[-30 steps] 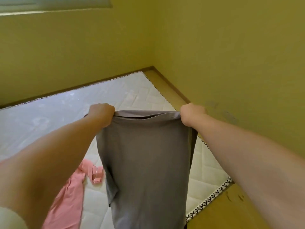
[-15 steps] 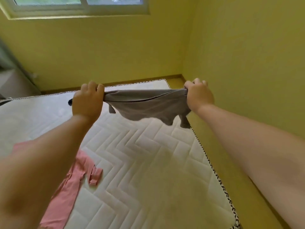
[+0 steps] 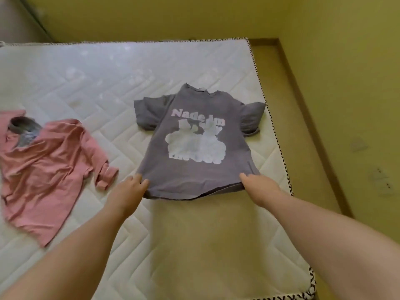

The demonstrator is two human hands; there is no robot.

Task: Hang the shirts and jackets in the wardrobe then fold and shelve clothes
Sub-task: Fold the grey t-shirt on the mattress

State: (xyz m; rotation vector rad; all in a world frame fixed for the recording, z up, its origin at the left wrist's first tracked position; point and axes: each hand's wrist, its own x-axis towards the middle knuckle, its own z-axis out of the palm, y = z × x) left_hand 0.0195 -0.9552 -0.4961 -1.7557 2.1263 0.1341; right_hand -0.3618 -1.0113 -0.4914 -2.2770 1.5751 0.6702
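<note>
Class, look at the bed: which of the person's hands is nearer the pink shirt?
Left. The left hand holds the grey T-shirt just right of the pink shirt; the right hand holds the hem's other end, farther off.

Left forearm (image 3: 75,245), right forearm (image 3: 324,230): both bare along whole visible length, frame edge to wrist. Broad and rounded near camera, tapering toward wrists. Left hand (image 3: 129,191), right hand (image 3: 259,187): bare, fingers short, soft-edged in blur.
</note>
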